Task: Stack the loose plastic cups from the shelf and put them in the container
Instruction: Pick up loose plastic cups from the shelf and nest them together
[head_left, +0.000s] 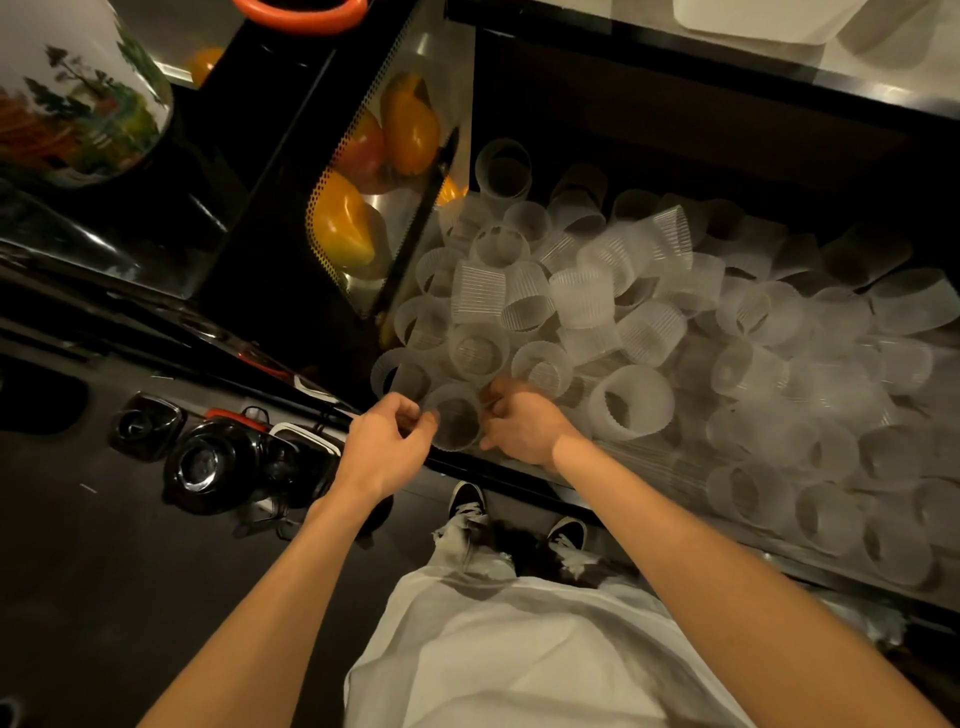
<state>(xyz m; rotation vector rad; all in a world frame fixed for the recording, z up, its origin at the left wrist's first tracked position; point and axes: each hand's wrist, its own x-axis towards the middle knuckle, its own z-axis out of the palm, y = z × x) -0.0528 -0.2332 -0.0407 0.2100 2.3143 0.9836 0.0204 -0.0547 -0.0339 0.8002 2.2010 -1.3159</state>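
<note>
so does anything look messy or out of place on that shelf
Yes: the cups lie in a loose heap across the shelf, tipped on their sides at all angles, not stacked.

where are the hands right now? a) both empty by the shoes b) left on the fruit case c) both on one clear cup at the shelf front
c: the left hand and the right hand each grip a side of one clear cup at the front edge of the shelf.

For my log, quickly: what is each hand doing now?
Left hand: pinches the rim of a translucent ribbed plastic cup.
Right hand: grips the same cup from the other side.
</note>
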